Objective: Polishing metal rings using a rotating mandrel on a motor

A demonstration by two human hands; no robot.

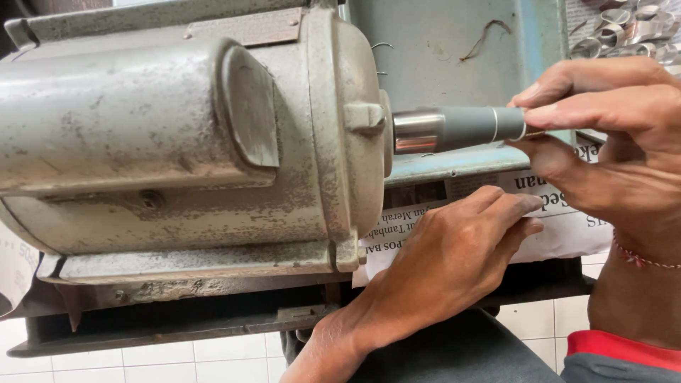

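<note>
- Nearest, at the lower middle of the frame, the left hand [454,259] lies palm down with its fingers curled loosely; its grip is closed on nothing, the fingertips just resting on the sheet of newspaper [560,227].
- At the lower right edge a red-trimmed dark sleeve [617,354] shows, and above it a thin red thread bracelet [642,259] circles the right wrist.
- That newspaper is spread over the dark metal counter [177,330], whose front lip runs along the lower part of the frame above white floor tiles [177,358].
- Right of centre, the right hand [624,135] reaches in from the right edge; its grip is pinched shut, thumb below and fingers above, on a small silver ring [523,131] that sits at the tip of the grey spindle [468,126].
- The spindle points to the right, level, with a shiny steel collar [417,131] where it meets the machine.
- Filling the left half of the frame is the worn grey motor housing [177,142], scuffed and spotted, standing on the counter.
- Farther back, a blue-green panel [440,50] rises behind the spindle.
- In the upper right corner, well apart from the hands, lies a pile of silver rings [624,28].
</note>
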